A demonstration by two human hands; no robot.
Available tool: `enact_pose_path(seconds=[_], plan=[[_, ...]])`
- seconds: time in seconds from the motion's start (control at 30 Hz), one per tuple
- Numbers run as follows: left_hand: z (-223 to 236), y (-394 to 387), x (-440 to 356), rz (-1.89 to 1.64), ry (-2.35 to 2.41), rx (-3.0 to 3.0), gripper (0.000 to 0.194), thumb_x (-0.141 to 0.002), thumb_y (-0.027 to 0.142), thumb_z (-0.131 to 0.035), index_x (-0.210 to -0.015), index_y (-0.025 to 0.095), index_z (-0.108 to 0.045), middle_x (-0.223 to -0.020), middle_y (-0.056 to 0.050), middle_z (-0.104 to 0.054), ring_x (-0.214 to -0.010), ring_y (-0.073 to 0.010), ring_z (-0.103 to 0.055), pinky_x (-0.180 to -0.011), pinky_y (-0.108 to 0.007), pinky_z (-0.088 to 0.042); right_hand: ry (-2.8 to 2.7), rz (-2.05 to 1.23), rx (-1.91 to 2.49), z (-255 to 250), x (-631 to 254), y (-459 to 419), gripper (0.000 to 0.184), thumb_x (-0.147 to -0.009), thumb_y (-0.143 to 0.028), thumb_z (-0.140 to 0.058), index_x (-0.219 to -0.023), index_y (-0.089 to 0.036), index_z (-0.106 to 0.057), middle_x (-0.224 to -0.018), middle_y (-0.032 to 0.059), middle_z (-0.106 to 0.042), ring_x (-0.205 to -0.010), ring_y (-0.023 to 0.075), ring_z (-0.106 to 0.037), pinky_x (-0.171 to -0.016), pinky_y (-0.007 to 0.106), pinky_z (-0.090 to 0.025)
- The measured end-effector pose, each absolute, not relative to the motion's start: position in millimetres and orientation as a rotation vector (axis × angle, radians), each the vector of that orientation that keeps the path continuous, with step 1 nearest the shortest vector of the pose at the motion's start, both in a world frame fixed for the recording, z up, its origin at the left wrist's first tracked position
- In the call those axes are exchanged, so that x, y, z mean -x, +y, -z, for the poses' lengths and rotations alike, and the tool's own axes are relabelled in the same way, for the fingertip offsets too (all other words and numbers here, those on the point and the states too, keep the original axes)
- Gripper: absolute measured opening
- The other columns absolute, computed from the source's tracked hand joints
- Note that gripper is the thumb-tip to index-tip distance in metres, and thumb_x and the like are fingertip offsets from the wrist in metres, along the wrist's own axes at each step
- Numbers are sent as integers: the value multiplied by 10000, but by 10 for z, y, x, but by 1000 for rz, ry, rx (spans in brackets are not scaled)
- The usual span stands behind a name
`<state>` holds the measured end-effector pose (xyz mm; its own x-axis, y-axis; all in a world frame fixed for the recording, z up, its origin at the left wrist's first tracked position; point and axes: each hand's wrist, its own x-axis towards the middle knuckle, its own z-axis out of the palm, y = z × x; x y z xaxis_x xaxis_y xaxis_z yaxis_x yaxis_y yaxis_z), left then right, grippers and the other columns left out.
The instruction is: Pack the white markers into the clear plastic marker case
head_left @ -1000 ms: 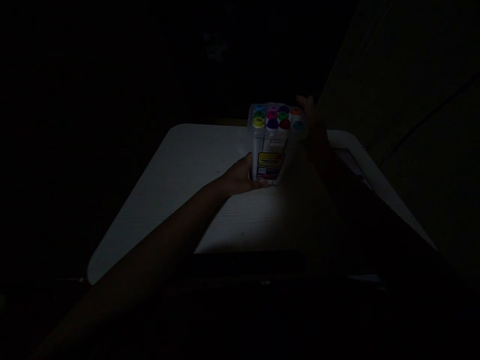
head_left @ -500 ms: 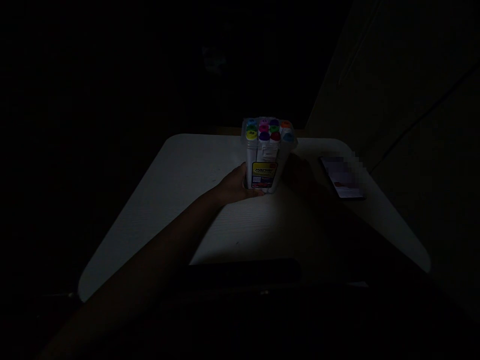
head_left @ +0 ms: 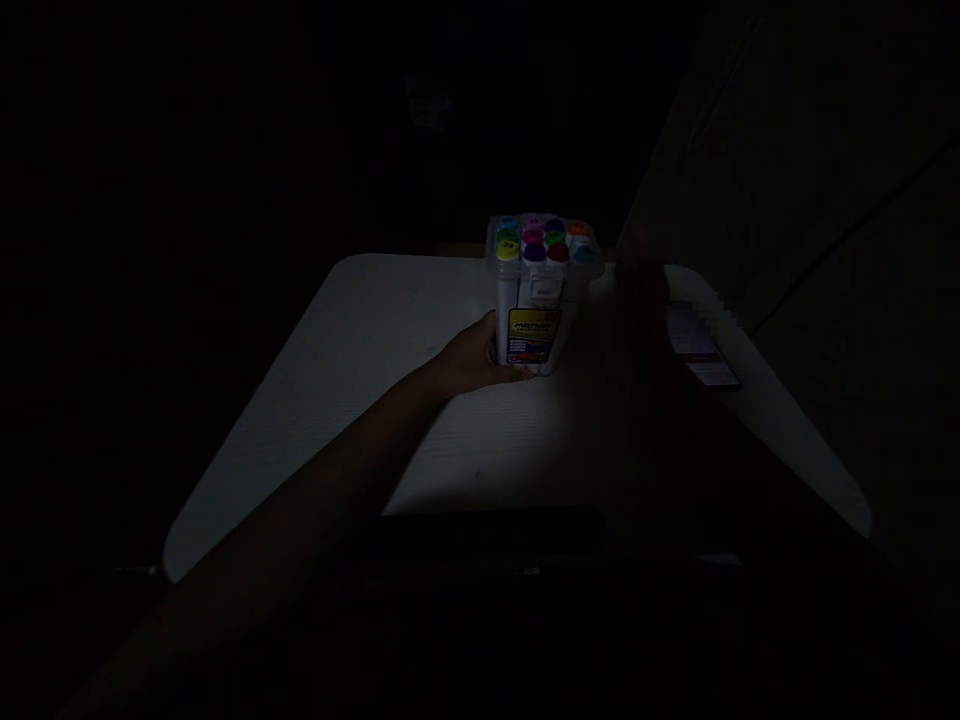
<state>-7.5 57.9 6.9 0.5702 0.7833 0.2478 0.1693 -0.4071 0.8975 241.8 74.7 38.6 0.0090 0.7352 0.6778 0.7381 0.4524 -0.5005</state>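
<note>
A clear plastic case of markers point(head_left: 534, 300) stands upright on the white table point(head_left: 375, 330), with a yellow and black label on its front. Several coloured marker caps point(head_left: 534, 238) show through its top. Around the lower left side of the case wraps my left hand point(head_left: 472, 358), its thumb along the front bottom edge and its other fingers hidden behind. My right hand point(head_left: 643, 285) is raised to the right of the case, apart from it. It is dark and blurred, so its fingers cannot be made out.
A phone point(head_left: 705, 350) with a lit screen lies on the right of the table, partly behind my right arm. A dark bar point(head_left: 495, 530) runs along the table's near edge. Beyond the right edge, a cable point(head_left: 862, 230) crosses the dim wall. The surroundings are very dark.
My right hand has left the right side of the marker case and moved up and to the right, now covering part of the phone. My left hand keeps its hold.
</note>
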Motion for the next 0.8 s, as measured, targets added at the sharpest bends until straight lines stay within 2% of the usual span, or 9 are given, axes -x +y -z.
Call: enact_pose_path(seconds=[0.03, 0.13, 0.2, 0.27, 0.4, 0.57, 0.67, 0.8], plan=[[-72, 578, 77, -854, 774, -1902, 713, -607, 463, -912, -1181, 186, -590, -1142, -98, -725, -1101, -307, -700, -977, -503, -578, -1686, 34, 1239, -526, -2371, 713, 617, -1038, -460, -105, -1582, -212, -256, -1687, 123, -287, -1590, 223, -226, -1313, 528, -171], [-83, 573, 84, -852, 800, -1913, 718, -598, 456, -916, -1179, 178, -598, -1122, -102, -729, -1114, -318, -694, -999, -521, -560, -1701, 116, 961, -918, -2125, 582, 551, -1031, -423, -195, -1516, -281, -415, -1607, 23, -440, -1558, 151, -308, -1318, 372, -233], [-89, 566, 89, -857, 811, -1923, 709, -603, 443, -916, -1182, 177, -603, -1117, -106, -733, -1121, -321, -691, -1012, -534, -547, -1724, 132, 891, -1088, -1945, 499, 510, -1022, -379, -258, -1441, -290, -535, -1542, -9, -527, -1505, 143, -408, -1298, 313, -276], [-97, 557, 88, -857, 830, -1916, 705, -605, 431, -916, -1187, 181, -605, -1116, -103, -735, -1114, -320, -691, -1011, -542, -543, -1892, 53, 906, -1174, -1830, 437, 445, -1000, -381, -380, -1365, -310, -624, -1516, -50, -564, -1500, 143, -425, -1289, 302, -305], [-139, 538, 71, -852, 859, -1789, 717, -547, 371, -944, -1150, 175, -609, -1118, -100, -729, -1119, -323, -686, -1012, -543, -542, -2068, -59, 881, -1198, -1843, 386, 415, -1001, -406, -428, -1231, -230, -726, -1371, 14, -694, -1408, 194, -551, -1263, 416, -381], [-210, 519, 77, -889, 855, -1571, 732, -494, 242, -952, -1115, 162, -573, -1127, -98, -720, -1058, -293, -698, -1002, -532, -539, -1907, -71, 874, -1062, -1952, 455, 364, -1005, -450, -452, -1181, -312, -739, -1337, -12, -708, -1311, 186, -619, -1192, 354, -467], [-211, 530, 105, -922, 820, -1543, 725, -490, 216, -939, -1109, 165, -565, -1116, -85, -716, -1039, -274, -687, -1015, -515, -521, -1809, -17, 855, -926, -1986, 512, 504, -1020, -581, -348, -1209, -305, -725, -1299, 9, -707, -1318, 192, -608, -1186, 352, -465], [-195, 573, 140, -1056, 823, -1485, 697, -447, 183, -896, -1061, 188, -567, -1035, -36, -702, -1042, -284, -668, -1001, -469, -516, -1747, -81, 932, -769, -2083, 512, 683, -988, -729, -245, -1306, -297, -667, -1368, 33, -656, -1406, 189, -529, -1255, 353, -374]])
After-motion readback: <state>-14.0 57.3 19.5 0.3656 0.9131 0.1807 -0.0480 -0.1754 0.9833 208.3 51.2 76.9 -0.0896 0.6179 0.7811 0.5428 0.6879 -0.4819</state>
